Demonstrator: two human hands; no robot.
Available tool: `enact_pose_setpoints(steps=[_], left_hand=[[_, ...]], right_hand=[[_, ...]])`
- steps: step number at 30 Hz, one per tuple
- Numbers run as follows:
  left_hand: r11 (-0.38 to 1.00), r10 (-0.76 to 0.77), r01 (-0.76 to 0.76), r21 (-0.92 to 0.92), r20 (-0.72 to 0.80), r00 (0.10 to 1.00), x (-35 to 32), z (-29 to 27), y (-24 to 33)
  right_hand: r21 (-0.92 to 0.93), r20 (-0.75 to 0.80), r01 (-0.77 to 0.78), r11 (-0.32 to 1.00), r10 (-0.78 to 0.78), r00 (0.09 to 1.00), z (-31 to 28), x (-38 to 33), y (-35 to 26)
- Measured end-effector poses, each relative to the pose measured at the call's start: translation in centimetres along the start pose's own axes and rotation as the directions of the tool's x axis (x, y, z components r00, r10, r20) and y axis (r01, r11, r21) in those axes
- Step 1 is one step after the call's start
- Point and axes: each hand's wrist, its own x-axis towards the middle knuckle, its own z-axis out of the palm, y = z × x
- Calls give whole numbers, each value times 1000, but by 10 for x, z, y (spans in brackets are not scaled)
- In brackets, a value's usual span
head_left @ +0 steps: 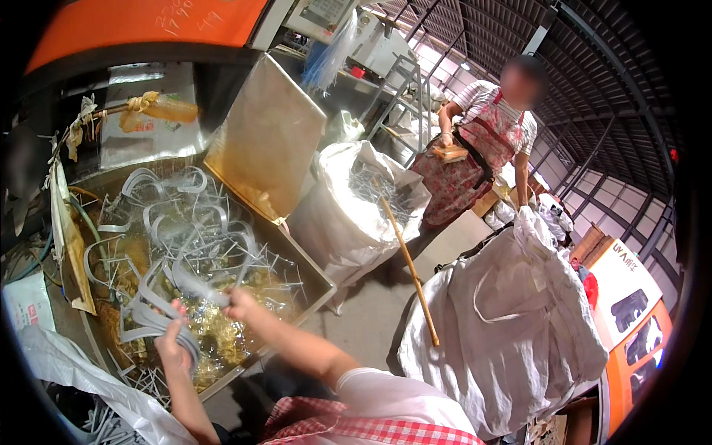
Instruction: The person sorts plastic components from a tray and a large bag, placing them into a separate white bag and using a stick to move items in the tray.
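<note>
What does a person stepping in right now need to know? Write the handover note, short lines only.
Left hand: gripping a bundle of grey plastic hanger-shaped pieces.
Right hand: pulling one more grey piece from the heap.
Metal trough: full of wet, tangled grey pieces in yellowish liquid.
Done: one bundle gathered.
Left: most pieces remain in the trough.
Nearby: open white sack holding similar pieces, wooden stick leaning by it.

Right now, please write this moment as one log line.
left hand: holds grey hanger bundle | right hand: pulls one grey hanger | over metal tray
</note>
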Motion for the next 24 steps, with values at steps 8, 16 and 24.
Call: enact_pose_setpoints(steps=[8,16,24], left_hand=[[948,-281,295,-117,121,952,-14,23,-39],[949,-193,244,-202,242,951,-16,26,-6],[954,-298,271,124,392,870,-38,32,23]], right_hand=[[-591,-123,284,755,-432,893,-41,41,66],[-877,396,457,147,-316,862,3,-98,15],[212,975,594,-776,208,-76,57,-137,-36]])
